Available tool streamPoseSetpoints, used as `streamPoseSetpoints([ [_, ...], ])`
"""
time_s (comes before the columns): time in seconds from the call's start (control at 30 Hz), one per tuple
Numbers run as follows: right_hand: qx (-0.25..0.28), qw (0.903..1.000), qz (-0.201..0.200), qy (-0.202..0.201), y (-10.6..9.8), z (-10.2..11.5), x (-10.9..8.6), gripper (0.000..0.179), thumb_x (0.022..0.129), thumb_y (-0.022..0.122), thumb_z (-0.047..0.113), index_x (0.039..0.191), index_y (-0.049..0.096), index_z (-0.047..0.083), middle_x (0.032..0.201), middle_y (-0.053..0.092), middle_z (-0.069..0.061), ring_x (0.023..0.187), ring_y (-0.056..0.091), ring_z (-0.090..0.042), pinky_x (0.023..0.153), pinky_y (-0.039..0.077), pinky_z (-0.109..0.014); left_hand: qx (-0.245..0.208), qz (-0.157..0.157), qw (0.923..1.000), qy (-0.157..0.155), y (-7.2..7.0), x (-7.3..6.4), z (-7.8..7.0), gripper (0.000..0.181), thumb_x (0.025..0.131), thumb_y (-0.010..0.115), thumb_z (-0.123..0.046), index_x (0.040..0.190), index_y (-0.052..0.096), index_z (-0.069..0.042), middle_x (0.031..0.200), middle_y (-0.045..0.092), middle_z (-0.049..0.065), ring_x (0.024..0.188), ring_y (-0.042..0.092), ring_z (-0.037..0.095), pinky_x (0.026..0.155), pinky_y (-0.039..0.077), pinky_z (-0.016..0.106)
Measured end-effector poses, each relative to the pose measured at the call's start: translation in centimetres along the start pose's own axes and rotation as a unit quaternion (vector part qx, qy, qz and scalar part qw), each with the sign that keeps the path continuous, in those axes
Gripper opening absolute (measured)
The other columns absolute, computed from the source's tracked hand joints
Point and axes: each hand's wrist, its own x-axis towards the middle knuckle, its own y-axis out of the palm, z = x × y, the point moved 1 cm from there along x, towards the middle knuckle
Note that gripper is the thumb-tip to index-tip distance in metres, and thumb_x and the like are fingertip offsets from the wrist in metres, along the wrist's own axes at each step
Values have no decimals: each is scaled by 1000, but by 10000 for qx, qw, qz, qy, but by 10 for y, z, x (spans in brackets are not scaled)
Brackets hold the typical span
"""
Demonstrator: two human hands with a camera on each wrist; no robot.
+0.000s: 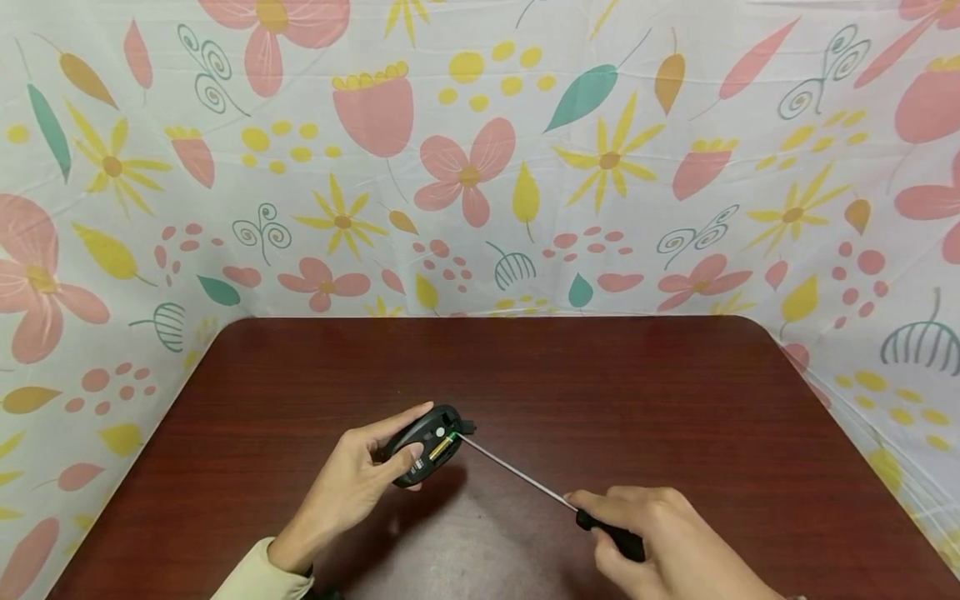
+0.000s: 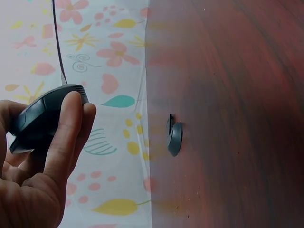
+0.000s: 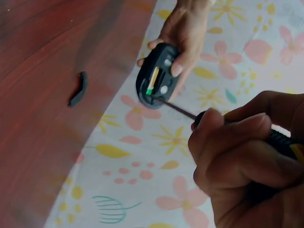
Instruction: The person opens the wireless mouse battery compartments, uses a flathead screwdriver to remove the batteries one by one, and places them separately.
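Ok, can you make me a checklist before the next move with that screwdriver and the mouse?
1. Left hand gripping the mouse: ok.
2. Right hand holding the screwdriver by its handle: ok.
3. Battery uncovered, so you can see it: ok.
4. Small dark piece away from the mouse, lying on the table: ok.
5. Mouse resting on the table: not ok, it's held up in the air.
6. Screwdriver tip tucked under the battery's end: cannot tell, too small.
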Motion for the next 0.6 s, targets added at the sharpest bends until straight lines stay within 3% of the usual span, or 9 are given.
streamPoseSetpoints([
  [0.13,843,9948,383,417,-8,-8,1,43,83,70,-12,124,75,2,88,70,14,63,37,16,52,39,-5,-10,117,9999,40,-2,0,1,48,104,67,-14,151,57,-10,138,64,30,89,75,20,71,69,39],
  [0.27,1658,9800,660,877,-17,-19,2,42,90,66,-13,127,74,3,117,78,-2,76,54,10,57,49,-10,-144,189,9997,82,-4,0,2,49,104,66,-14,151,56,-8,133,65,32,84,77,23,70,69,40],
  [0.37,2354,9600,919,1207,-23,-27,3,38,95,61,-11,129,73,3,95,76,4,66,53,7,48,47,-13,-169,235,9995,149,-6,1,2,49,104,65,-13,152,55,-7,129,67,33,78,77,25,69,69,40],
  [0.47,3185,9287,1168,1496,-29,-34,4,36,100,55,-10,131,71,-1,69,57,-2,48,33,-1,35,34,-16,-170,287,9993,180,-7,1,3,49,104,65,-12,152,56,-9,126,68,31,78,76,23,69,69,41],
  [0.5,3377,9200,1239,1557,-30,-36,4,36,101,54,-9,131,70,-1,66,49,-7,47,32,-5,34,33,-17,-169,305,9992,192,-8,1,3,49,104,65,-12,152,56,-9,126,68,31,79,76,23,69,69,42],
  [0.6,3684,9049,1371,1635,-34,-42,5,36,102,52,-9,131,70,0,68,48,-16,46,31,-14,34,30,-18,-162,345,9991,198,-9,2,3,48,104,66,-13,152,56,-10,127,68,30,82,76,24,68,68,44],
])
